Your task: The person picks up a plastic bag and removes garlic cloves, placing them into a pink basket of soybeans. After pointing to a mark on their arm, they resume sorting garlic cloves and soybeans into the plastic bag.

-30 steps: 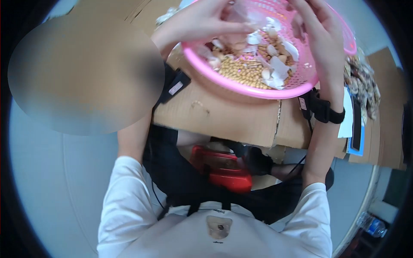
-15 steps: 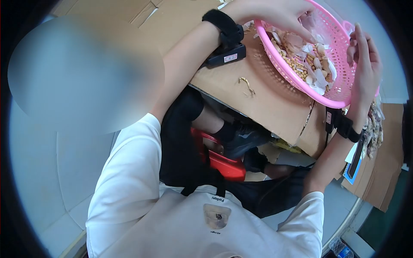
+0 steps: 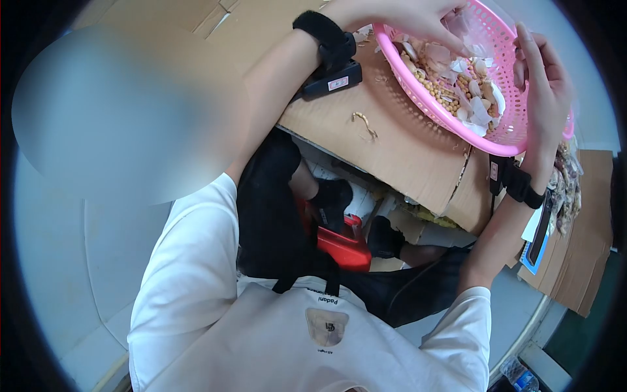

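Note:
A pink plastic basket [image 3: 431, 108] with a perforated wall rests tilted on a cardboard sheet. In it lie round yellowish beans or seeds [image 3: 428, 85], larger pale pieces, white scraps [image 3: 499, 101] and clear film [image 3: 480, 49]. My left hand [image 3: 424, 23] reaches over the left rim, fingers apart and pointing down at the pile, one fingertip near the scraps. At the right side of the basket is my right hand [image 3: 545, 75], one finger stretched and the others curled; anything inside the curl is hidden. Its wrist is close to the rim.
A curled dry scrap [image 3: 364, 124] lies on the cardboard [image 3: 333, 124]. Black devices are strapped at both wrists. To the right are a bundle of dried matter [image 3: 567, 186], a phone-like dark object [image 3: 541, 235] and brown cardboard [image 3: 588, 215]. Something red [image 3: 346, 245] stands beneath.
The whole view has shifted slightly, so the basket and both hands appear a little left and higher. My left foot has moved left. Both hands keep nearly the same pose.

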Available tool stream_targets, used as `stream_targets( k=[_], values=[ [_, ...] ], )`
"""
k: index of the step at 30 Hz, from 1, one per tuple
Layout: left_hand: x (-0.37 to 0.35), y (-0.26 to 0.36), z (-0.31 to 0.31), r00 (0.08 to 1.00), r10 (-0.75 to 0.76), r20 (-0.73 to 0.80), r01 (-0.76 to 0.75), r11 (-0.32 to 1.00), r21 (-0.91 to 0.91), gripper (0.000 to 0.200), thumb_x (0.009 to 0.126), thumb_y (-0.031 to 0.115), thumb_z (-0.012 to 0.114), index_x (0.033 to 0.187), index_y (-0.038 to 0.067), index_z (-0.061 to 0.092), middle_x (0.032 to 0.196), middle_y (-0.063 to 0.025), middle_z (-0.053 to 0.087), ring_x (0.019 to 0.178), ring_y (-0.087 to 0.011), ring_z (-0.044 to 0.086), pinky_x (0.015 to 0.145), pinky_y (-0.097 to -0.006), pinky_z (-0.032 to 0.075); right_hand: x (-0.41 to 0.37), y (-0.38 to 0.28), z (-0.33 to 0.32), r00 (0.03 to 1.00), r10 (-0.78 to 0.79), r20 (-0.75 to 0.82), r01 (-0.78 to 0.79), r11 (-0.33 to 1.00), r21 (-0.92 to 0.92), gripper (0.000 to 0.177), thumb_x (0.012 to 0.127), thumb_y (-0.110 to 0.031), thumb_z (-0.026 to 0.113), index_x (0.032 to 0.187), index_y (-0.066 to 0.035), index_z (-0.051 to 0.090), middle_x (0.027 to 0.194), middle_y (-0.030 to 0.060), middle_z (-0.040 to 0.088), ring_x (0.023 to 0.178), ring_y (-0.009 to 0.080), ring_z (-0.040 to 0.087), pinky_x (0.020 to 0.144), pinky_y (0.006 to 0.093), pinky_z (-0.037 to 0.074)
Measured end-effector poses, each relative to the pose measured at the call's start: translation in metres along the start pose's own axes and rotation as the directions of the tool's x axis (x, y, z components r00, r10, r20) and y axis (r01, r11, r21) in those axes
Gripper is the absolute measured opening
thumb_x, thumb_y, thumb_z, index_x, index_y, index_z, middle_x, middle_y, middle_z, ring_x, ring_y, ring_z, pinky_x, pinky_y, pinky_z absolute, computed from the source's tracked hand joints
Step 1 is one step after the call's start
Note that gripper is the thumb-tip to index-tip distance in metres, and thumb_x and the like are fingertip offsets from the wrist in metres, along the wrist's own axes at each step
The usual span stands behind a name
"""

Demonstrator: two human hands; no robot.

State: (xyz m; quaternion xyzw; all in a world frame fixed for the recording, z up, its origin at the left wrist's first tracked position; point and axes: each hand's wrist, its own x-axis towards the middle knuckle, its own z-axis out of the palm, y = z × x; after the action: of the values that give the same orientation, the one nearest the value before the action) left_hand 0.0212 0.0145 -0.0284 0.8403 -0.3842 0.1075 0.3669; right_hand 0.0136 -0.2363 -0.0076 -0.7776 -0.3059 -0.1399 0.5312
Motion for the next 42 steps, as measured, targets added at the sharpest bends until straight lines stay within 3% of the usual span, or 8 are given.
stream_targets(
  k=[5,6,12,20,29,33,37,42],
  values=[
    [0.001,-0.005,0.000,0.984,-0.138,0.113,0.150,0.983,-0.103,0.074,0.088,0.037,0.078,0.142,-0.006,0.051,0.136,-0.0250,0.060,0.122,-0.0288,0.060,0.105,-0.0403,0.050,-0.008,-0.006,0.013,0.999,0.006,-0.033,-0.005,1.000,0.030,0.021,0.101,-0.020,0.066,0.104,0.001,0.071,0.078,-0.0006,0.061,0.066,0.0058,0.052,0.060,0.0239,0.040],
    [0.011,-0.045,0.024,0.999,0.031,-0.012,-0.032,0.991,-0.126,0.056,0.090,0.037,0.080,0.124,-0.004,0.061,0.104,-0.0126,0.069,0.095,-0.0207,0.067,0.081,-0.0335,0.055,-0.006,-0.002,0.015,0.997,0.007,-0.079,-0.007,1.000,0.005,0.020,0.098,-0.018,0.067,0.093,0.002,0.070,0.073,0.0049,0.063,0.067,0.0112,0.059,0.062,0.0296,0.048],
    [-0.006,0.002,0.002,0.991,-0.136,0.010,0.136,0.988,-0.075,0.048,0.097,0.034,0.074,0.123,0.000,0.051,0.093,-0.0066,0.060,0.085,-0.0125,0.055,0.071,-0.0303,0.048,-0.012,-0.023,0.021,0.752,0.324,0.574,-0.171,0.937,-0.304,0.020,0.096,-0.018,0.073,0.091,0.000,0.076,0.068,-0.0020,0.060,0.062,0.0036,0.052,0.055,0.0249,0.040],
    [-0.004,0.002,0.005,0.970,-0.231,0.074,0.240,0.959,-0.150,0.057,0.097,0.029,0.075,0.136,-0.002,0.048,0.105,-0.0106,0.064,0.094,-0.0146,0.060,0.083,-0.0310,0.052,-0.017,-0.018,0.023,0.543,0.446,0.711,-0.161,0.887,-0.433,0.019,0.086,-0.010,0.078,0.103,-0.003,0.074,0.077,0.0049,0.070,0.068,0.0119,0.062,0.064,0.0309,0.050],
    [-0.007,0.008,0.007,0.972,-0.235,-0.005,0.228,0.947,-0.225,0.048,0.098,0.025,0.072,0.135,0.005,0.050,0.114,-0.0044,0.061,0.104,-0.0123,0.058,0.089,-0.0292,0.050,-0.021,-0.006,0.022,0.694,0.222,0.685,0.052,0.933,-0.355,0.028,0.097,-0.027,0.065,0.099,-0.002,0.076,0.080,0.0166,0.073,0.071,0.0293,0.069,0.073,0.0403,0.053],
    [-0.009,-0.003,0.018,0.978,-0.142,-0.156,0.110,0.975,-0.193,0.051,0.098,0.030,0.073,0.133,0.002,0.049,0.102,-0.0072,0.063,0.089,-0.0133,0.062,0.075,-0.0297,0.052,-0.015,-0.018,0.022,0.738,0.250,0.627,0.002,0.928,-0.372,0.026,0.095,-0.025,0.067,0.093,0.000,0.074,0.079,0.0150,0.074,0.070,0.0273,0.071,0.071,0.0378,0.055],
    [-0.003,0.014,0.009,0.942,-0.333,0.046,0.319,0.843,-0.433,0.040,0.099,0.020,0.072,0.128,0.003,0.049,0.102,-0.0053,0.064,0.086,-0.0087,0.062,0.072,-0.0262,0.052,-0.019,-0.008,0.023,0.821,0.129,0.557,0.030,0.963,-0.268,0.018,0.092,-0.019,0.070,0.090,-0.001,0.074,0.076,0.0124,0.074,0.068,0.0242,0.072,0.067,0.0366,0.055],
    [-0.002,0.011,0.010,0.955,-0.294,0.019,0.274,0.862,-0.427,0.037,0.099,0.017,0.071,0.125,0.003,0.050,0.104,-0.0055,0.063,0.087,-0.0082,0.062,0.070,-0.0249,0.052,-0.018,-0.013,0.023,0.818,0.153,0.554,0.009,0.960,-0.279,0.021,0.094,-0.020,0.069,0.090,0.000,0.073,0.073,0.0115,0.073,0.060,0.0237,0.071,0.065,0.0361,0.055]
  ],
)
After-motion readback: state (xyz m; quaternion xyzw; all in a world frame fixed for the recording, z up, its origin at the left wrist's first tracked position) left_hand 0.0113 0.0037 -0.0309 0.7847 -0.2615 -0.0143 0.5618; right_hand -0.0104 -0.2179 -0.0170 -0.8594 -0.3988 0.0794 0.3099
